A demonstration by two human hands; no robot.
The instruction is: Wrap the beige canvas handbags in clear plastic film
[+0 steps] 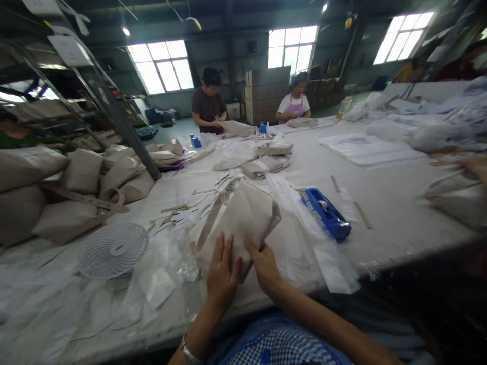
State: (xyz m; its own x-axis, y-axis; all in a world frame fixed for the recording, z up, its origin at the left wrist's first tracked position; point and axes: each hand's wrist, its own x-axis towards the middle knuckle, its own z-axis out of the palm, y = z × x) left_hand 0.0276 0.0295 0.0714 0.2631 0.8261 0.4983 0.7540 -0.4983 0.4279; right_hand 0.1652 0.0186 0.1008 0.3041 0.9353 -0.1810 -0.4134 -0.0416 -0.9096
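A beige bag [247, 208] with a strap stands tilted on the white table in front of me. My left hand [223, 271] lies against its near left side, fingers spread and pointing up. At the bag's lower right edge, my right hand [264, 263] pinches the material between thumb and fingers. Clear plastic sleeves [319, 243] lie just to the right of the bag. Beyond them sits a blue tape dispenser [326, 214]. Paper tags and strips [177, 215] are scattered left of the bag.
A white round fan [114, 249] and crumpled plastic [160, 274] are at the left. Stuffed beige bags [81, 172] pile up behind a metal post [125, 121]. Folded bags [265, 166] lie farther back. Two people work across the table [304, 152]; another person's hand [475, 166] is at the right.
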